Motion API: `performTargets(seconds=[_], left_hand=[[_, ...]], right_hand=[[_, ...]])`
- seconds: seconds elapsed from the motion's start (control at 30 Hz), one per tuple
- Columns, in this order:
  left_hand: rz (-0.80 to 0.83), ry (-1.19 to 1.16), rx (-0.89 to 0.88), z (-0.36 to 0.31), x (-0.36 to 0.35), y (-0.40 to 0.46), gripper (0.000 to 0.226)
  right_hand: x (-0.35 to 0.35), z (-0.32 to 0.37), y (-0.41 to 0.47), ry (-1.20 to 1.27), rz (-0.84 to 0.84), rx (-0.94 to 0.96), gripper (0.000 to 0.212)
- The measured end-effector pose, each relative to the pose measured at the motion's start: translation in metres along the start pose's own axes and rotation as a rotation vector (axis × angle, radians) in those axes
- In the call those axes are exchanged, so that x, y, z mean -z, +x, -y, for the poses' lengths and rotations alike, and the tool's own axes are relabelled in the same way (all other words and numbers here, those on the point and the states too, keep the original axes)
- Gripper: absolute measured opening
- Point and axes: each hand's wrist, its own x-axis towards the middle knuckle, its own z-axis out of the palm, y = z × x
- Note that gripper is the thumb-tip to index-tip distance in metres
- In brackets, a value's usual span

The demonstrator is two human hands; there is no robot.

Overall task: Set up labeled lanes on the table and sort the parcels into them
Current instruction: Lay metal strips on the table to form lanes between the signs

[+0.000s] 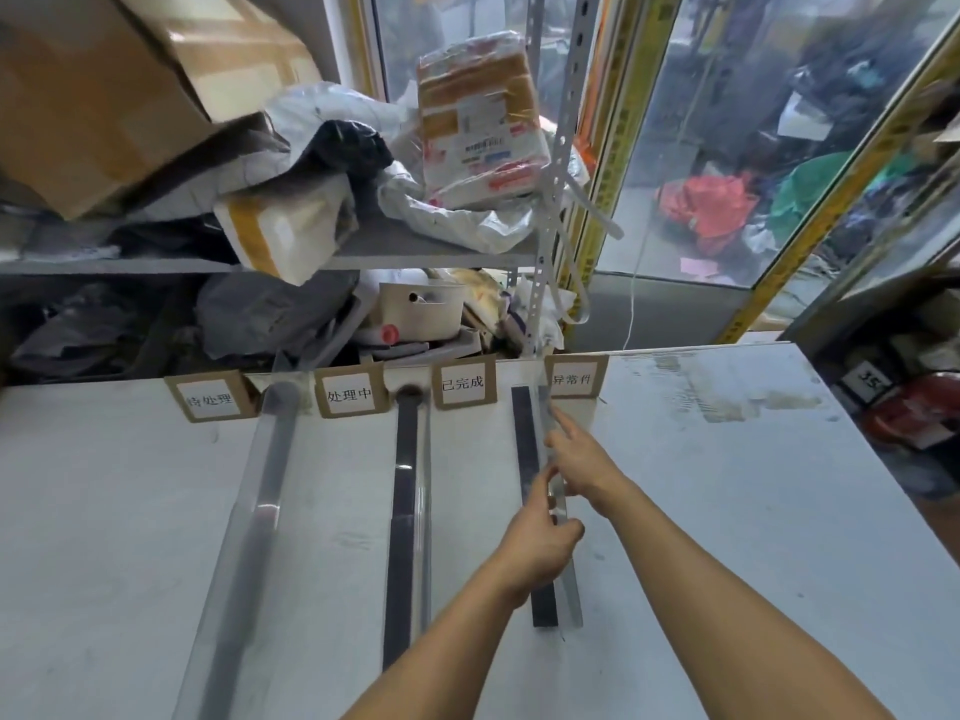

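Note:
Three long divider strips lie lengthwise on the white table (727, 511): a left one (260, 511), a middle one (406, 511) and a right one (525, 444), each dark with a clear upright edge. Several cardboard label cards with Chinese text stand along the table's far edge (213, 396) (350, 392) (464, 383) (575, 377). My left hand (540, 548) pinches the right divider's clear edge near its middle. My right hand (576, 459) rests on the same edge farther up, index finger stretched along it. Parcels (480, 122) sit on the shelf behind the table.
A metal shelf rack (415, 249) behind the table holds a cardboard box (104, 85), plastic mailer bags and a white tub (421, 309). Glass panels with yellow frames (613, 148) stand at the right. Bags and a red item (914, 407) lie beside the table's right edge.

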Motion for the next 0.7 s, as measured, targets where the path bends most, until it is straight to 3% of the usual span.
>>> performTargets(seconds=[0.7], left_hand=[[-0.026, -0.036, 0.004, 0.011, -0.013, 0.02, 0.08]], right_hand=[[0.005, -0.011, 0.005, -0.081, 0.025, -0.038, 0.055]])
